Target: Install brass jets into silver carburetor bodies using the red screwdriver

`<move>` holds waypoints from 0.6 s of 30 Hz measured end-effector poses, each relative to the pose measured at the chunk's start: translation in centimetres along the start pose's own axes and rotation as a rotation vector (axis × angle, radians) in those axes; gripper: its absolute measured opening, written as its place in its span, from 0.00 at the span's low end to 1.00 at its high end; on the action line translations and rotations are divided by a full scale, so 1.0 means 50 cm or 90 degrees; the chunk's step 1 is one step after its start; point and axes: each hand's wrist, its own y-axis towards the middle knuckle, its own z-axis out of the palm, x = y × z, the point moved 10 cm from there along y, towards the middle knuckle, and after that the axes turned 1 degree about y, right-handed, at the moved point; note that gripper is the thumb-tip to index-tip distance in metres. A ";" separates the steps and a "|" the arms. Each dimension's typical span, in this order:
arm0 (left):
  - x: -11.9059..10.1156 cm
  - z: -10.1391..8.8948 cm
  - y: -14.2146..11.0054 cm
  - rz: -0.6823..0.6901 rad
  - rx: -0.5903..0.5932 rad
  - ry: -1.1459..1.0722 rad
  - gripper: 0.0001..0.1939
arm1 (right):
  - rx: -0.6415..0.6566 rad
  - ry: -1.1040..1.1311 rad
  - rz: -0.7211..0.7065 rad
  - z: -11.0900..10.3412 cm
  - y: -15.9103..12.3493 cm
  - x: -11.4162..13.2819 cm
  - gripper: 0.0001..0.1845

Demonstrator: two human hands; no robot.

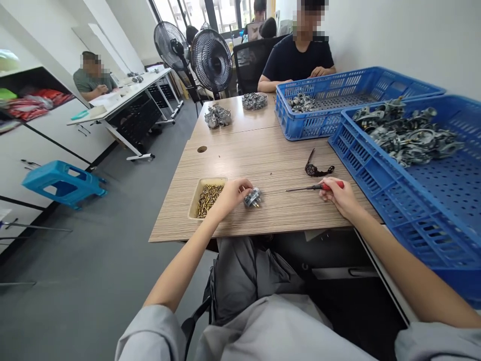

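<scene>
My left hand [237,194] has its fingers closed on a small grey metal casting with brass fittings [253,198], which rests on the wooden table [278,165]. Just left of that wrist stands a cream tray [193,210] filled with small brass parts [209,199]. Over to the right, my right hand [340,196] grips a screwdriver [332,185] by its red handle. Its shaft points left, close along the tabletop. A black wristwatch [313,169] lies just beyond the right hand.
Two blue crates [379,173] [300,131] with grey metal castings line the right side. More castings [218,116] are piled at the table's far end, near a seated person [296,60]. Two fans [211,60] stand behind. A blue stool [62,180] is at left.
</scene>
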 end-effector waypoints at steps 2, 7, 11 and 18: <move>-0.007 0.000 -0.004 -0.001 -0.008 -0.004 0.05 | 0.000 0.011 0.004 -0.005 0.004 -0.009 0.22; -0.016 0.007 -0.018 -0.006 -0.038 0.028 0.06 | 0.017 0.018 0.005 -0.010 0.011 -0.028 0.18; -0.015 0.007 -0.029 0.007 -0.077 0.040 0.06 | -0.008 0.021 -0.001 -0.021 0.022 -0.042 0.22; -0.017 0.022 -0.045 0.033 -0.055 0.008 0.07 | -0.015 0.015 0.000 -0.027 0.030 -0.060 0.24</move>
